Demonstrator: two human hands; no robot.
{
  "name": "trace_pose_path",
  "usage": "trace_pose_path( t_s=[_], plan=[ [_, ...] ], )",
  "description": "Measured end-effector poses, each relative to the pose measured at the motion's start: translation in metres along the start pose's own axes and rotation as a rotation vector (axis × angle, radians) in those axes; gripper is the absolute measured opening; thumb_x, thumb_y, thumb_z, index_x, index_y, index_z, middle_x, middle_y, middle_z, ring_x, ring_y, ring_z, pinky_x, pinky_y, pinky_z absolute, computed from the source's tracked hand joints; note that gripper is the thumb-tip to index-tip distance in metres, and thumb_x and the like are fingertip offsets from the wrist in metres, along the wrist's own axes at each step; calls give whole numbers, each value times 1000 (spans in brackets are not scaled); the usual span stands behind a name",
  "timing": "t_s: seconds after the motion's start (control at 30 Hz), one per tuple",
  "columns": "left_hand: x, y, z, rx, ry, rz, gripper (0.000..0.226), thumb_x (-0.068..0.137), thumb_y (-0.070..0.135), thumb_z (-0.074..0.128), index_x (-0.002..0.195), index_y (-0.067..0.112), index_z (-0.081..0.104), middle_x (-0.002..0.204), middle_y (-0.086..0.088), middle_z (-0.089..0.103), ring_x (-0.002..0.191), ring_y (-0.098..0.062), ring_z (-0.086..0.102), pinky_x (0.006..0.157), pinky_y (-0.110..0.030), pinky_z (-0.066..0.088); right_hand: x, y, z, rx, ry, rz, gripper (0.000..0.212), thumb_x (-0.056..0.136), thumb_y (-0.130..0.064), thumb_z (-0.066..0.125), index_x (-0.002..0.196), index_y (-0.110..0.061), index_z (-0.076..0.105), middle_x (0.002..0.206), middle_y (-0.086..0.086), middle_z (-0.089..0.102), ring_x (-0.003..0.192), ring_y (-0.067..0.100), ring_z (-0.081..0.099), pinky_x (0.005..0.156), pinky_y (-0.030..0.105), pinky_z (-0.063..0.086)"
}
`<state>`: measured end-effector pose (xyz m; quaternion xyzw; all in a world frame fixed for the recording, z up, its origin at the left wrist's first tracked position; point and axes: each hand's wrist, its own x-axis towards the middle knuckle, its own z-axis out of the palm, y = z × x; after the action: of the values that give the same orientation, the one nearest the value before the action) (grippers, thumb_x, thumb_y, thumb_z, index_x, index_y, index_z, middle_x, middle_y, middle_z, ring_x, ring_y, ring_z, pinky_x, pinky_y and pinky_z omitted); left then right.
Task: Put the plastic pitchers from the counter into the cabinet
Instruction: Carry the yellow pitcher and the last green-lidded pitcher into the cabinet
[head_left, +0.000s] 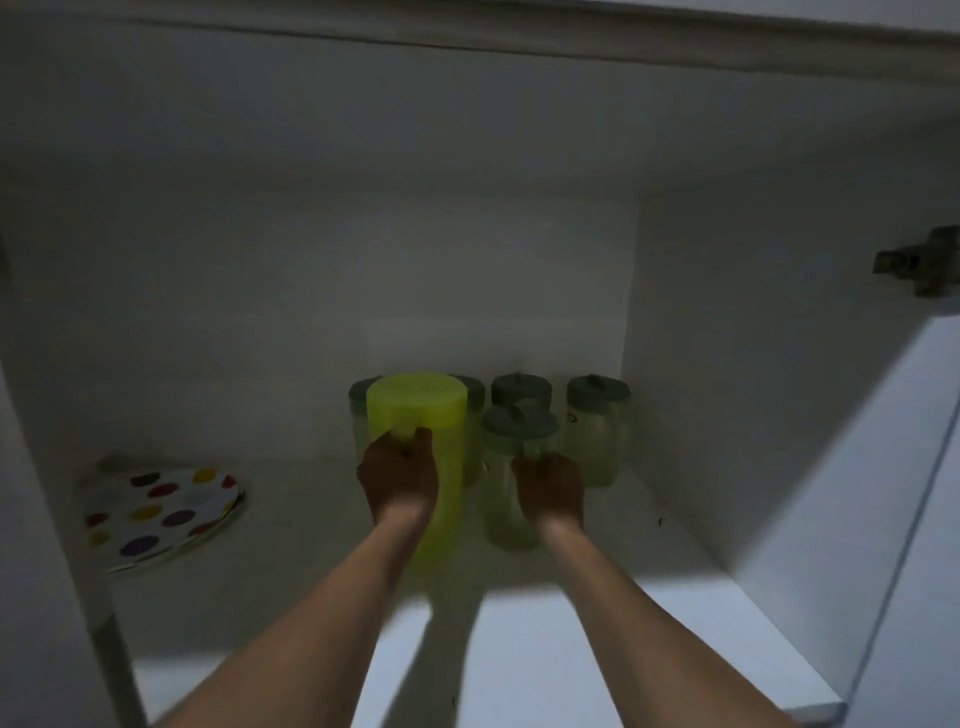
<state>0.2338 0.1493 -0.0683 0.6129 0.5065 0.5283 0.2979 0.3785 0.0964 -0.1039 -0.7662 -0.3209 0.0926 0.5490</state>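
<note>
Both my arms reach deep into a white cabinet (701, 587). My left hand (400, 480) grips the handle of a tall yellow-green plastic pitcher (431, 415) standing on the shelf. My right hand (548, 488) holds the handle of a clear pitcher with a grey-green lid (517, 431) just to its right. Behind them stand several more clear pitchers with grey-green lids, one at the back (521, 389) and one at the far right (597, 415). Two others are mostly hidden behind the yellow-green pitcher.
A stack of plates with coloured dots (161, 512) lies on the shelf at the left. The cabinet's right wall carries a metal hinge (919, 262), and the open door (909, 519) hangs at the right. The shelf's front edge is near me.
</note>
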Motion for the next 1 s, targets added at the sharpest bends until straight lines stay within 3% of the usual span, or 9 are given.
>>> trace_pose_path(
  t_s=[0.1, 0.27, 0.33, 0.5, 0.6, 0.73, 0.8, 0.9, 1.0],
  plan=[
    [3, -1, 7, 29, -5, -16, 38, 96, 28, 58, 86, -8, 66, 98, -30, 67, 97, -45, 62, 80, -43, 45, 7, 5, 9, -22, -19, -10, 28, 92, -24, 63, 79, 1, 69, 85, 21, 70, 78, 32, 60, 66, 30, 36],
    [9, -6, 12, 9, 6, -16, 36, 95, 28, 60, 79, -4, 63, 91, -30, 67, 92, -44, 63, 75, -42, 44, 12, 5, 20, -23, -22, -13, 26, 93, -25, 64, 82, -1, 68, 91, 23, 71, 79, 32, 60, 66, 28, 34],
    [9, -6, 12, 26, 3, -20, 37, 95, 29, 59, 85, -6, 65, 94, -29, 68, 94, -44, 63, 77, -42, 45, 11, 3, 19, -20, -31, 7, 25, 92, -25, 64, 83, -2, 67, 90, 21, 69, 79, 30, 58, 66, 28, 34],
    [6, -7, 8, 120, -15, -43, 44, 95, 42, 56, 104, 1, 67, 106, -23, 69, 102, -41, 63, 81, -41, 48, 5, 0, 14, -93, -97, 79, 35, 91, -31, 65, 111, -2, 67, 111, 17, 70, 92, 31, 62, 69, 27, 37],
    [6, -8, 5, 187, -23, -63, 56, 91, 53, 54, 121, 7, 60, 117, -18, 66, 110, -40, 60, 87, -41, 49, 1, -4, 9, -136, -127, 108, 50, 87, -42, 68, 124, -9, 57, 121, 12, 65, 94, 28, 60, 74, 31, 43],
    [1, -6, -2, 253, 5, -46, 76, 81, 66, 59, 131, 11, 46, 124, -14, 57, 116, -40, 53, 93, -47, 47, -3, -10, 5, -247, -158, 104, 91, 80, -58, 70, 148, -9, 33, 144, 13, 50, 128, 35, 52, 95, 38, 50],
    [-5, -3, -7, 258, 77, 21, 73, 76, 67, 63, 123, 12, 48, 115, -14, 55, 110, -40, 53, 86, -48, 46, -7, -13, 1, -298, -164, 113, 106, 77, -62, 70, 155, -11, 17, 154, 16, 38, 137, 37, 43, 106, 44, 45],
    [-13, 8, -19, 267, 204, 263, 62, 77, 60, 63, 112, 10, 53, 105, -18, 56, 98, -41, 54, 76, -46, 44, -20, -21, -15, -394, -156, 96, 109, 84, -59, 64, 158, -14, -2, 164, 18, 18, 147, 38, 27, 115, 45, 36],
    [-18, 31, -33, 234, 274, 479, 46, 80, 47, 66, 109, 13, 55, 103, -16, 56, 97, -39, 53, 77, -45, 42, -36, -36, -44, -434, -102, 69, 94, 88, -46, 64, 157, -16, 8, 155, 21, 30, 139, 40, 38, 110, 45, 41]
  ],
)
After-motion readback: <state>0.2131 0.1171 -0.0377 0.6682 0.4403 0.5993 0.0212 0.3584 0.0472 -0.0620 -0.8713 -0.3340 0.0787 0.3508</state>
